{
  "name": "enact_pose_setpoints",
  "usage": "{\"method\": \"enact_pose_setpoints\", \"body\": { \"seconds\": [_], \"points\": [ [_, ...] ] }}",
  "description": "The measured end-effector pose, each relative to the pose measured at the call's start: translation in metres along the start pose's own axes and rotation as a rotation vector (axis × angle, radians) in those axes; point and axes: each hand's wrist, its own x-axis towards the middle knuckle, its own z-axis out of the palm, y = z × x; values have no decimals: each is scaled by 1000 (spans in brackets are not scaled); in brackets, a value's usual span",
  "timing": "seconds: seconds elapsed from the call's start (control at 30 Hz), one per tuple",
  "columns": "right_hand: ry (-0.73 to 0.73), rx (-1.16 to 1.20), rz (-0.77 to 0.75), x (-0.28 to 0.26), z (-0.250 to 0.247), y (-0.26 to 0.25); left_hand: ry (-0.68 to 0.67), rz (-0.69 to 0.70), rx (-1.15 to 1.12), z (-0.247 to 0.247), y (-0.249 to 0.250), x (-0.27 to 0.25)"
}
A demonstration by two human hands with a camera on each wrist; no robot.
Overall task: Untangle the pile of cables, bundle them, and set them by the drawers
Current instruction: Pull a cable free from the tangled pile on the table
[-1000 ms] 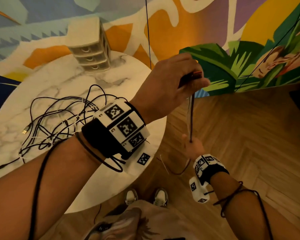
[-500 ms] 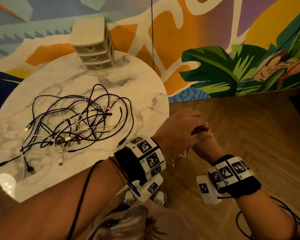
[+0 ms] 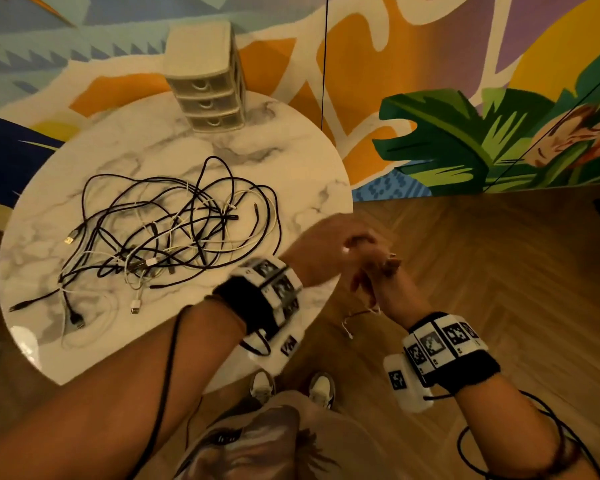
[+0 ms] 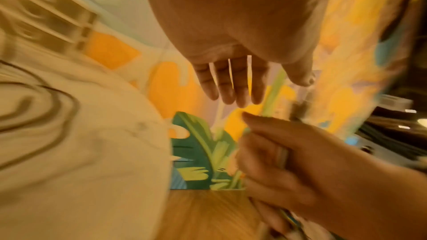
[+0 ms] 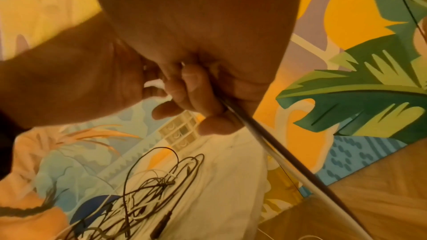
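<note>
Right hand grips a thin dark cable, right of the round marble table; left hand spread, touching it.

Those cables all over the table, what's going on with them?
A person is sorting them out. The right hand grips one cable pulled free, held off the table's right edge. The left hand meets it there with fingers spread, gripping nothing visible. The tangled pile lies mid-table; nothing sits bundled by the drawers yet.
</note>
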Motion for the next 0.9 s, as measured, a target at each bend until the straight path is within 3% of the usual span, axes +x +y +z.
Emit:
{"method": "enact_pose_setpoints", "body": {
  "seconds": [0.1, 0.17, 0.3, 0.43, 0.57, 0.8, 0.9],
  "points": [
    [31, -91, 86, 2, 2, 8, 69, -386, 140, -17, -68, -13],
    [27, -67, 98, 1, 2, 8, -54, -599, 304, -21, -110, -31],
    [15, -71, 115, 2, 7, 7, -246, -718, 484, -8, -144, -48],
    [17, -65, 156, 6, 18, 12, -323, -648, 620, 21, -139, -61],
    [7, -84, 88, 11, 31, 16, -243, -523, 606, 18, -115, -80],
    [-50, -177, -355, 31, 82, -20, 223, -157, 449, -40, -66, -89],
    [-32, -208, -423, 46, 101, -40, 381, -160, 255, -65, -51, -83]
  ]
}}
